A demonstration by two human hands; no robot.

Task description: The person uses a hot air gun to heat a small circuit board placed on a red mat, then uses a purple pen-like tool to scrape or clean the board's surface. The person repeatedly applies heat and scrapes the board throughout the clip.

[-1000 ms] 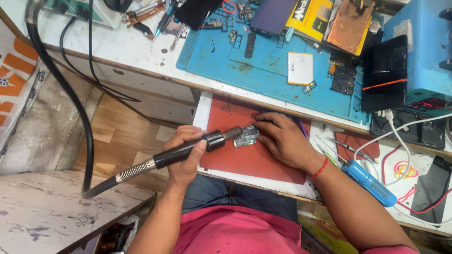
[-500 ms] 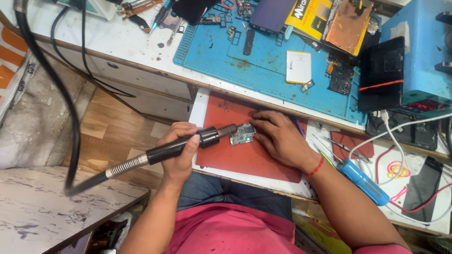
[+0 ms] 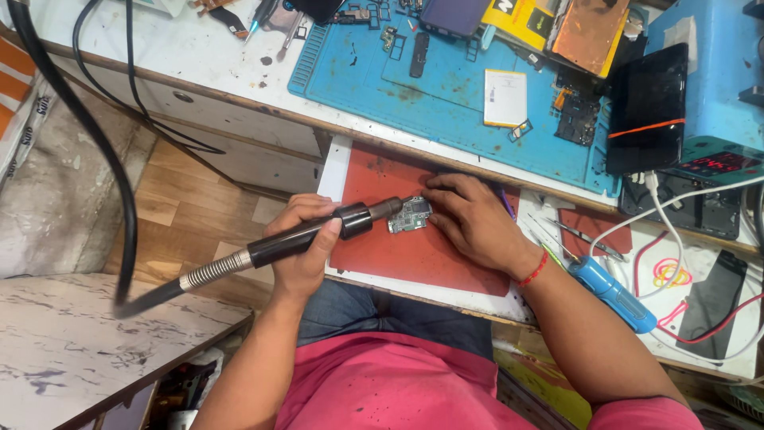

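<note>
My left hand (image 3: 304, 247) grips a black hot-air handpiece (image 3: 318, 229) with a metal spring collar and a thick black hose trailing left. Its metal nozzle points at a small green circuit board (image 3: 409, 215) lying on a red mat (image 3: 414, 239). My right hand (image 3: 473, 223) rests on the mat with its fingers pressing the board's right side. A red thread band is on my right wrist.
A blue work mat (image 3: 446, 87) behind holds a white battery (image 3: 505, 97), phone parts and small boards. A black phone (image 3: 646, 107) leans on a blue station (image 3: 712, 87). Tweezers (image 3: 581, 232), a blue-handled tool (image 3: 613, 293), cables and another phone (image 3: 708, 306) lie to the right.
The camera view has shifted slightly. Both hands keep their hold, with the nozzle still at the board.
</note>
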